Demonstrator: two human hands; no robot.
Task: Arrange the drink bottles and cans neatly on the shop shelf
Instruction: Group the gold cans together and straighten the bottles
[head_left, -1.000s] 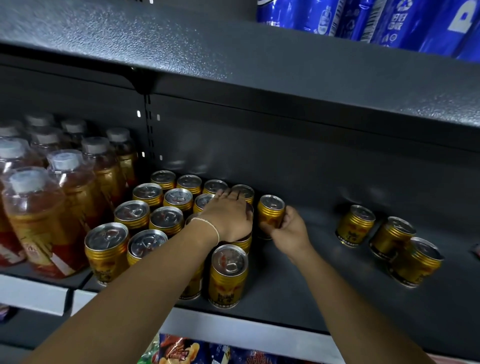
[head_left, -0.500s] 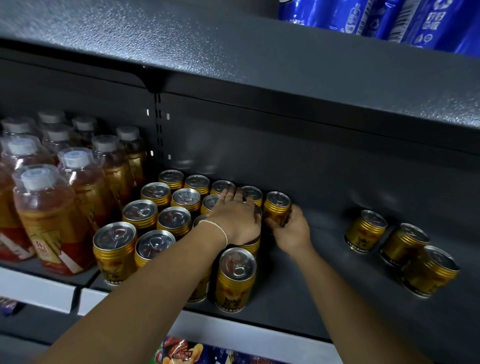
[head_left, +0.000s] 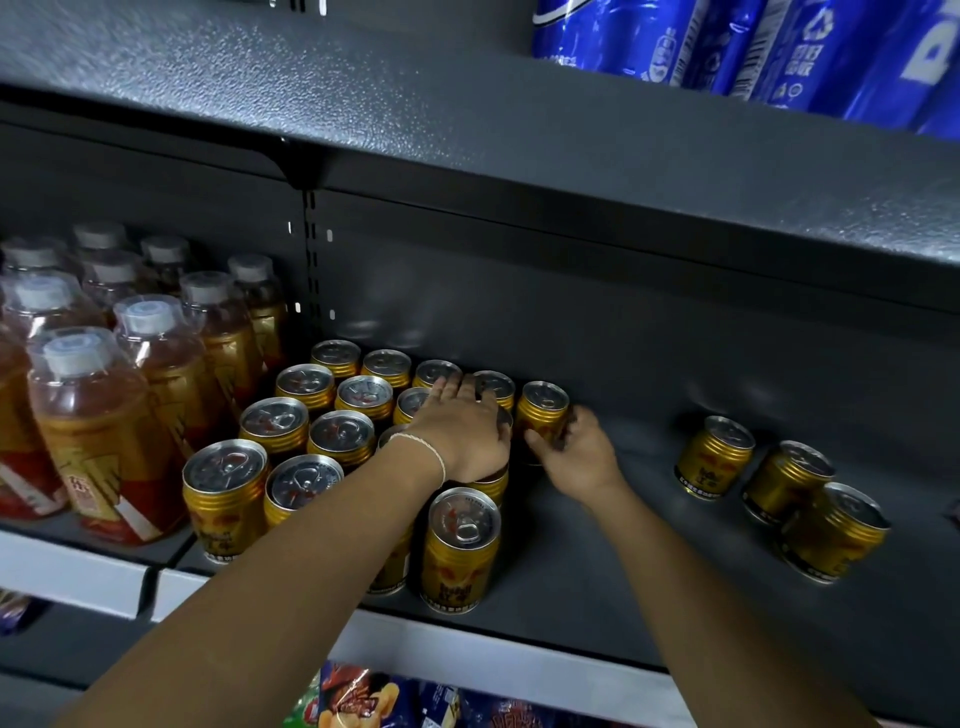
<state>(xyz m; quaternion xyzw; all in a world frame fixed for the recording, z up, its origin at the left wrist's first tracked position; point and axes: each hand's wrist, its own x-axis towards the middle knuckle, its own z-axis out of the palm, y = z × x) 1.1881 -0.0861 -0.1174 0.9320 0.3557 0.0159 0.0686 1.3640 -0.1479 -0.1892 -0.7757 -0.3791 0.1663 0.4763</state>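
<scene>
Right hand (head_left: 576, 457) grips one gold can (head_left: 543, 410); three cans (head_left: 714, 457) stand well apart.

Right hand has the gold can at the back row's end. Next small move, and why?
Probably nudge the gold can left until it sits flush with the back row, then release. The right hand grips it at the row's end, the left hand lies flat on the packed cans, and three loose cans wait farther right.
</scene>
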